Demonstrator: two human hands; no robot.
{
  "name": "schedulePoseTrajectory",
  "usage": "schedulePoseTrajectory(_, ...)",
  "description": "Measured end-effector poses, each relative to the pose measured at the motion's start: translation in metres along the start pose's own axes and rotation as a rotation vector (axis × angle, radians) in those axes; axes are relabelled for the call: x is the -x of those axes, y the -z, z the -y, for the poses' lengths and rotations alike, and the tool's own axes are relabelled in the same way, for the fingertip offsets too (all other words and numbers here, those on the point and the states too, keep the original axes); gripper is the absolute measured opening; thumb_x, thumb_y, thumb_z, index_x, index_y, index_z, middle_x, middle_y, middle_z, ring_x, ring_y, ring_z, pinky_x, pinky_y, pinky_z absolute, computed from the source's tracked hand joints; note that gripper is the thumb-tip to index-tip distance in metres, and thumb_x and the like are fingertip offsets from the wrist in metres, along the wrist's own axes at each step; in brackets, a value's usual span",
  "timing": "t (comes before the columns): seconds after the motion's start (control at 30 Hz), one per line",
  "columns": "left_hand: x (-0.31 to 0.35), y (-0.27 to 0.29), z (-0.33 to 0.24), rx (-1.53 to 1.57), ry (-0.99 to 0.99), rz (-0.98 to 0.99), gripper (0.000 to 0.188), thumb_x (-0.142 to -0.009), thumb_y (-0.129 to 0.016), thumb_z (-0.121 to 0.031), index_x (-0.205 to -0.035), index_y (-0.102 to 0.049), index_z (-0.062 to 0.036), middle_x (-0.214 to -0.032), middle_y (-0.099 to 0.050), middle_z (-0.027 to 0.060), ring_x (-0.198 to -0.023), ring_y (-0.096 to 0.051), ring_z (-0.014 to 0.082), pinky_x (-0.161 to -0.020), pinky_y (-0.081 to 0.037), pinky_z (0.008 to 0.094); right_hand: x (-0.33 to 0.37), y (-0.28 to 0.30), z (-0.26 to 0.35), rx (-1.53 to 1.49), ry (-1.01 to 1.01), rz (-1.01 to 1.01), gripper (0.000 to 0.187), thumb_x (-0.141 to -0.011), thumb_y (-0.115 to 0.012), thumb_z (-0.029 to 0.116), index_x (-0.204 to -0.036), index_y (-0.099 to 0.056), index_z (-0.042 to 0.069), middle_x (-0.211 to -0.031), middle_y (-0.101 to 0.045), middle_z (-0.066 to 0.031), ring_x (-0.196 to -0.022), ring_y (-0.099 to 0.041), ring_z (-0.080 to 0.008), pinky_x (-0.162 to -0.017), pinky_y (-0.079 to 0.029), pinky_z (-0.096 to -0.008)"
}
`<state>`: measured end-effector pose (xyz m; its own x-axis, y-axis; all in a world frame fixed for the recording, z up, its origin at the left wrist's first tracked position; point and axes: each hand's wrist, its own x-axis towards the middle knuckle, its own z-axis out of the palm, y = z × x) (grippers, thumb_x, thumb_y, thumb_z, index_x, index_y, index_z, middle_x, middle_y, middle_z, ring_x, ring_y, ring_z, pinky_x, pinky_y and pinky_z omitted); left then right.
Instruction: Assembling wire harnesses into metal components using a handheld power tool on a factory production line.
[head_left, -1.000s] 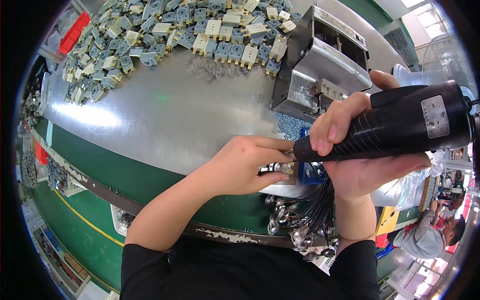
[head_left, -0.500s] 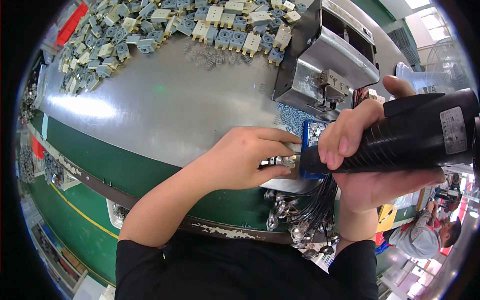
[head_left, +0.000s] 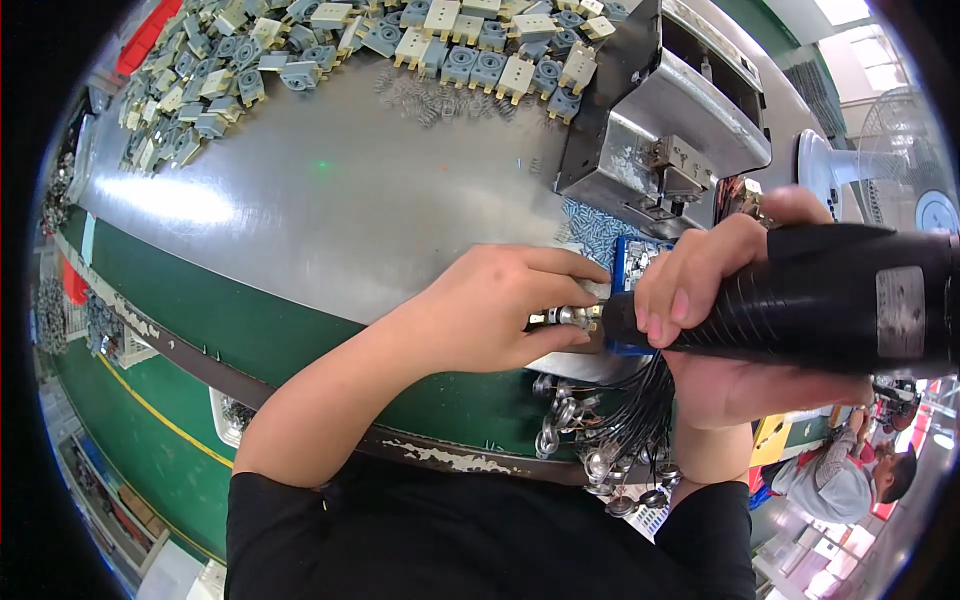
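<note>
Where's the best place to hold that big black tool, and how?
Probably around the grooved part of the black tool, as the right hand does. Come from the side nearest the body, palm against it and fingers curling over: the body is long, thick and rounded. Its nose faces the left hand, so that end is best left free.

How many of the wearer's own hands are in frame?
2: the left hand at a small metal part, the right hand gripping the black handheld tool, which hides some of that hand.
</note>
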<state>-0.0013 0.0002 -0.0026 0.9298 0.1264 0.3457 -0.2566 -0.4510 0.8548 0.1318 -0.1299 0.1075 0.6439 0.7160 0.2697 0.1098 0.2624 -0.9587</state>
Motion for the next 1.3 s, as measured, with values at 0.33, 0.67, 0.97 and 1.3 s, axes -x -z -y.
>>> schedulePoseTrajectory(0.33, 0.0, -0.005, 0.001, -0.014, -0.027, -0.044, 0.023, -0.084, -0.085, -0.02, -0.1, -0.079, -0.0055, -0.127, -0.076, 0.0064, -0.096, -0.077, 0.0282, -0.082, -0.061, 0.0391, 0.006, 0.002, -0.005, -0.133, 0.07, 0.134, 0.128, -0.078, -0.051, 0.098, -0.159, -0.029, 0.001, -0.074, -0.055, -0.0072, -0.053, -0.055, -0.0196, -0.05, -0.05, -0.0353)
schedulePoseTrajectory(0.67, 0.0, 0.0, -0.004, -0.026, 0.006, -0.017, 0.021, -0.084, -0.084, -0.018, -0.101, -0.08, -0.0063, -0.131, -0.075, 0.0064, -0.097, -0.077, 0.0285, -0.083, -0.061, 0.04, 0.009, 0.011, 0.007, -0.256, 0.188, 0.272, 0.122, -0.083, -0.055, 0.093, -0.161, -0.029, 0.003, -0.075, -0.057, -0.0071, -0.052, -0.055, -0.0199, -0.048, -0.05, -0.0357)
schedulePoseTrajectory(0.97, -0.003, 0.002, -0.008, -0.043, -0.013, 0.029, 0.03, -0.08, -0.087, -0.009, -0.108, -0.079, -0.0019, -0.134, -0.074, 0.0149, -0.114, -0.075, 0.0343, -0.095, -0.062, 0.0419, -0.056, 0.043, 0.014, -0.26, 0.404, 0.086, 0.114, -0.087, -0.05, 0.093, -0.157, -0.036, 0.005, -0.079, -0.056, -0.0061, -0.061, -0.054, -0.0186, -0.058, -0.049, -0.0366)
schedulePoseTrajectory(1.3, -0.004, 0.002, -0.01, 0.0, 0.009, 0.01, 0.032, -0.079, -0.089, -0.009, -0.109, -0.079, -0.0029, -0.134, -0.073, 0.0163, -0.119, -0.073, 0.0349, -0.097, -0.06, 0.0433, -0.083, 0.037, 0.002, 0.012, 0.27, -0.266, 0.107, -0.089, -0.035, 0.096, -0.144, -0.047, 0.004, -0.075, -0.055, -0.0077, -0.06, -0.053, -0.0208, -0.059, -0.047, -0.0372)
